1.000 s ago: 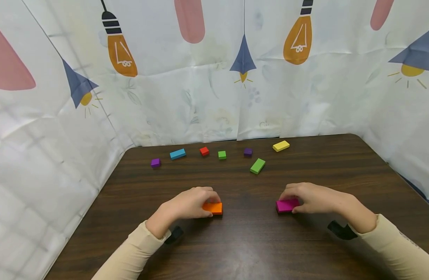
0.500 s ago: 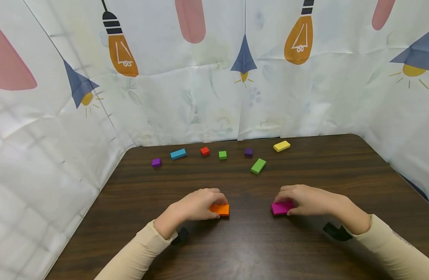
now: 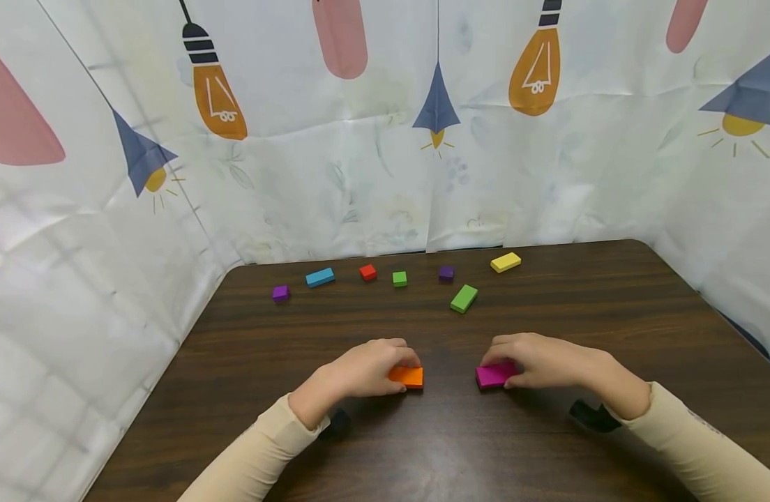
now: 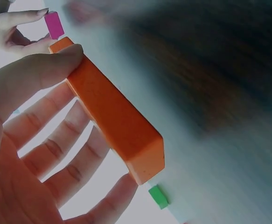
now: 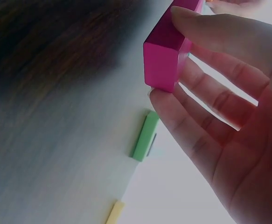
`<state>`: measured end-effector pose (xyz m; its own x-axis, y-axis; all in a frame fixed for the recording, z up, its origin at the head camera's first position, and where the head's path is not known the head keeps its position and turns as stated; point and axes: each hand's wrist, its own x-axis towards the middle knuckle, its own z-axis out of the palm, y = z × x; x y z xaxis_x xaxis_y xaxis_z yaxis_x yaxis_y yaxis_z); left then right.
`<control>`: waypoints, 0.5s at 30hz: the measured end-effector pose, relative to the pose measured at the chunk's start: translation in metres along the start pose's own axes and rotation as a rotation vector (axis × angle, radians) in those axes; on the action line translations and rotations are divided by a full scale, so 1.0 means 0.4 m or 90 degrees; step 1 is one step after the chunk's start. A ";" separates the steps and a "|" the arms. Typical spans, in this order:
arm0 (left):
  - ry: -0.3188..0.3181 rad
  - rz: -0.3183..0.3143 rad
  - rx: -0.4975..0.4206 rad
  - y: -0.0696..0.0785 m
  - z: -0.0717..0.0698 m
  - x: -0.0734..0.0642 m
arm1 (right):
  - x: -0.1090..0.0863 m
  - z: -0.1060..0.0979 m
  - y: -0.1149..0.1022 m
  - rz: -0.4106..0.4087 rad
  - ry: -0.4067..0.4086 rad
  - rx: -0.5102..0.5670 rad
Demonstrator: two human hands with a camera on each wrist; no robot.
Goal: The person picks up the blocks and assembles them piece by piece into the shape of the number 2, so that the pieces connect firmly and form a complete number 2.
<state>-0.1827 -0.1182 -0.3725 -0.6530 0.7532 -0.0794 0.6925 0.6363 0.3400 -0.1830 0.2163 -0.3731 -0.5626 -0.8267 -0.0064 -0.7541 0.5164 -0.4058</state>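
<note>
The orange rectangular block (image 3: 411, 376), front-left of the green rectangular block (image 3: 464, 298), is clamped in the left hand (image 3: 372, 369); the magenta rectangular block (image 3: 494, 375), front-right of it, is clamped in the right hand (image 3: 540, 359). Both should handle as light, rigid and smooth: pinch across opposite faces. The left wrist view exposes most of the orange rectangular block's length, partly hand-covered in the head view.

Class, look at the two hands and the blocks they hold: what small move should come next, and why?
I would probably ease the left hand and right hand inward until their blocks meet: the orange block and magenta block have ends facing each other, look nearly level in the head view, and a gap separates them.
</note>
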 end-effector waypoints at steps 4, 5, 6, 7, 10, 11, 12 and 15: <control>-0.001 -0.002 0.000 0.011 0.003 0.008 | 0.005 0.003 -0.003 0.003 0.000 0.001; -0.003 -0.003 0.000 0.014 0.004 0.011 | 0.006 0.004 -0.004 0.007 0.000 0.000; -0.003 -0.004 0.001 0.017 0.006 0.015 | 0.007 0.006 -0.005 0.009 0.002 -0.001; -0.003 -0.007 0.004 0.020 0.007 0.018 | 0.009 0.008 -0.005 0.012 0.003 -0.003; 0.001 -0.018 0.016 0.027 0.010 0.026 | 0.014 0.014 -0.007 0.023 0.006 -0.006; 0.005 -0.021 0.019 0.029 0.011 0.028 | 0.015 0.016 -0.007 0.026 0.006 -0.004; 0.008 -0.025 0.022 0.031 0.012 0.029 | 0.017 0.017 -0.007 0.029 0.006 -0.001; 0.014 -0.031 0.026 0.035 0.014 0.035 | 0.022 0.022 -0.007 0.034 0.000 0.008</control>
<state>-0.1802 -0.0979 -0.3741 -0.6920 0.7180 -0.0747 0.6717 0.6783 0.2979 -0.1827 0.2057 -0.3799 -0.6027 -0.7975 -0.0281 -0.7180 0.5573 -0.4169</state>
